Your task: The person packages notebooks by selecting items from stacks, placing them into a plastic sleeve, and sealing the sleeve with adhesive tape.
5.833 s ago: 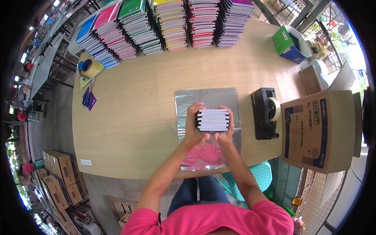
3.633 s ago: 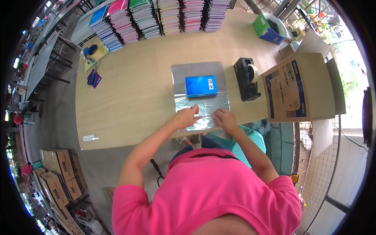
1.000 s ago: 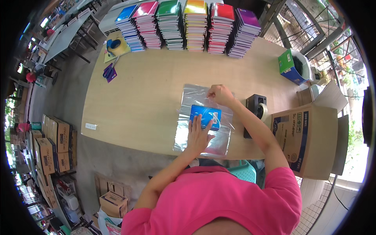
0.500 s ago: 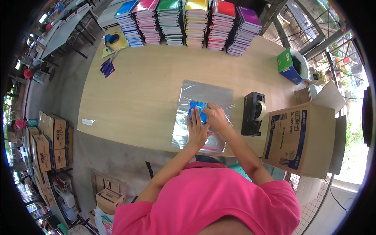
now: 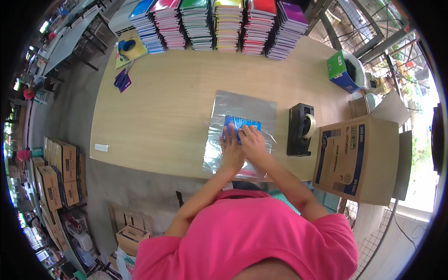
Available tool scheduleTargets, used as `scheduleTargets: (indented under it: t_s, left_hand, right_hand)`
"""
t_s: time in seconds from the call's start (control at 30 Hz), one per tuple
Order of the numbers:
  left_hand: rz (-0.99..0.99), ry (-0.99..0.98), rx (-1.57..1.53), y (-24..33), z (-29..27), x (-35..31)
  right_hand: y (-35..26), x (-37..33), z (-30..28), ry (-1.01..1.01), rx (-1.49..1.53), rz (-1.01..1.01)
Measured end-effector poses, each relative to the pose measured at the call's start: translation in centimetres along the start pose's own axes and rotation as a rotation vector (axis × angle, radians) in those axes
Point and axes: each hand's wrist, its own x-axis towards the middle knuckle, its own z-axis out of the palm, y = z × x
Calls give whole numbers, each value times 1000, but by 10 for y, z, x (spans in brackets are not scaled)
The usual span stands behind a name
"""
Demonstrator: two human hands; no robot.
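Observation:
A blue spiral-bound notebook [image 5: 252, 123] lies on a stack of clear plastic sheets [image 5: 252, 102] near the table's front edge, its coiled side facing away from me. My left hand [image 5: 232, 151] rests on the left part of the cover, fingers stretched out and apart. Close beside it, my right hand [image 5: 254, 143] bears on the middle and right of the notebook. Its fingers are bent and drawn together; whatever is under their tips is hidden. Both hands cover the notebook's lower part. To the right stands a black tape dispenser [image 5: 299, 133] with a tape roll.
Tall stacks of notebooks [image 5: 228, 28] in several colours line the table's far edge. Purple-handled scissors [image 5: 120, 80] and a blue tape roll [image 5: 126, 45] lie at far left. A cardboard box [image 5: 343, 156] and a green-blue carton [image 5: 344, 72] occupy the right side.
My right hand's fingers have come down and leftward onto the cover, and more of the notebook's right side shows. My left hand has slid slightly toward me. The whole view has shifted a little.

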Motion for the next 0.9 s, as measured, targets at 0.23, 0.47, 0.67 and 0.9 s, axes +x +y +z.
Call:
scheduleTargets:
  t_s: [0.23, 0.47, 0.67, 0.9]
  left_hand:
    - [296, 93, 127, -22, -64, 19]
    - [394, 63, 247, -54, -36, 21]
    - [373, 70, 211, -47, -40, 19]
    - [393, 97, 214, -47, -42, 21]
  right_hand:
    - [0, -25, 3, 137, -6, -35]
    - [3, -34, -6, 211, 39, 8]
    - [70, -46, -58, 225, -193, -17]
    - [98, -75, -41, 313, -264, -22]
